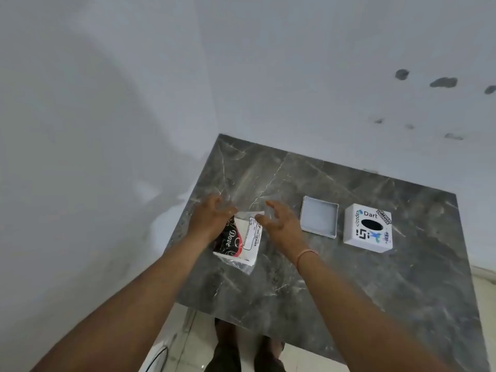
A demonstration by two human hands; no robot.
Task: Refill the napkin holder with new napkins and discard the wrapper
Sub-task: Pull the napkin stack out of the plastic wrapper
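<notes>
A person's left hand (208,220) and right hand (279,221), fingers curled, pinch the clear far end of a napkin pack's wrapper (247,213) on a grey marble table (349,291), apparently to pull it open. The napkin pack (237,242) lies between the wrists, well left of the opened holder: its shallow tray (319,220) and, further right, its stickered cover (368,228). A clean tear likely calls for pulling the film apart evenly, sparing the napkins inside.
</notes>
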